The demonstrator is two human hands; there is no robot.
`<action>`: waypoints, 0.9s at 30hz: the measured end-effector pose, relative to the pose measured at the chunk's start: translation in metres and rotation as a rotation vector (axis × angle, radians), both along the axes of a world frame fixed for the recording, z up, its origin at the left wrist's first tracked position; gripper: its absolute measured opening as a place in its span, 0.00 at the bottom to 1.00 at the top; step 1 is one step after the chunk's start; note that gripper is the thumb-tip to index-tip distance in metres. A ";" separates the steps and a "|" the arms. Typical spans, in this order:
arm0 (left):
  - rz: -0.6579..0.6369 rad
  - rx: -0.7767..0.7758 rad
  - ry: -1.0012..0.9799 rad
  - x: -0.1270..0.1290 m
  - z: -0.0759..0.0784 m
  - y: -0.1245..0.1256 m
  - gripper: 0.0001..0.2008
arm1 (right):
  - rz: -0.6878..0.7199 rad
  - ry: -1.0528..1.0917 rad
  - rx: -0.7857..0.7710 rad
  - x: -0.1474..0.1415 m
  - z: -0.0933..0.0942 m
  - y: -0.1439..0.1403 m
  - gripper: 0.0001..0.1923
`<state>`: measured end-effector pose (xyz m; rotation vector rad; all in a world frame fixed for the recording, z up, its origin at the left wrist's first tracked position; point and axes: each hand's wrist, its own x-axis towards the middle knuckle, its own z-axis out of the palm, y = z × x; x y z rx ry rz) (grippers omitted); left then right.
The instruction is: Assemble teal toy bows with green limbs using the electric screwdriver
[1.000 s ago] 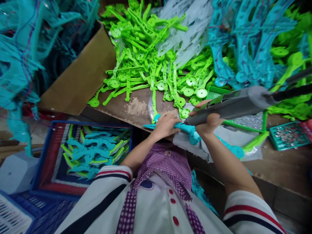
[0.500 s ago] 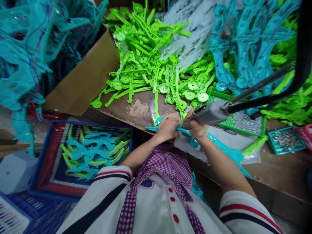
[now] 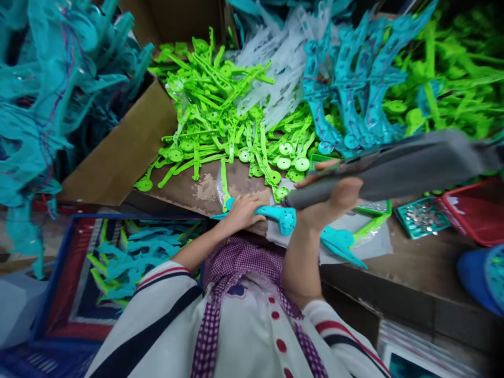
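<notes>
Turquoise part (image 3: 283,218) right under me, folks, at the near edge of the bench (image 3: 417,262), its long axis running close to nine-to-three with twelve pointing straight away from my body. My left hand (image 3: 246,209) is the nearer one, actually on it: palm down, fingers closed over the part's middle, a thin tip poking out at nine and a stubby block at three. My right hand (image 3: 333,202) sits at about two o'clock from that block, fingers and thumb wrapped round a grey tool (image 3: 409,157), not on the part itself. Here's the relation that counts, as I judge it: the tool's narrow end aims at nine, just beside the block's far side, and the blur means I cannot tell whether it touches. Edges now: the bench rim slants from ten to four, close under my left wrist. Brown top shows at eleven, before the heap of green parts (image 3: 236,105) at twelve. At four, past my right forearm, lies a second turquoise piece (image 3: 340,241) on a pale sheet (image 3: 378,245); the arm hides whether the two join. A teal tray (image 3: 427,234) sits at three, under the tool's back end, so swinging room looks tighter there than toward four.
</notes>
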<state>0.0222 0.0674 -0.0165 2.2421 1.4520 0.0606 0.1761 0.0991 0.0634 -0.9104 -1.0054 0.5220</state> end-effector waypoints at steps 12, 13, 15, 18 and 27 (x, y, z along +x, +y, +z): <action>-0.218 -0.124 -0.277 0.002 -0.013 0.037 0.19 | -0.176 -0.030 -0.090 0.110 -0.024 0.037 0.24; -0.203 -0.144 -0.290 0.001 -0.014 0.037 0.19 | -0.131 -0.051 -0.143 0.118 -0.026 0.048 0.24; -0.177 -0.182 -0.293 0.001 -0.014 0.038 0.20 | -0.081 -0.078 -0.223 0.129 -0.033 0.072 0.26; -0.167 -0.217 -0.282 0.001 -0.013 0.038 0.21 | -0.124 -0.049 -0.192 0.134 -0.044 0.099 0.28; -0.162 -0.270 -0.317 0.001 -0.014 0.039 0.21 | -0.142 -0.038 -0.075 0.148 -0.079 0.124 0.28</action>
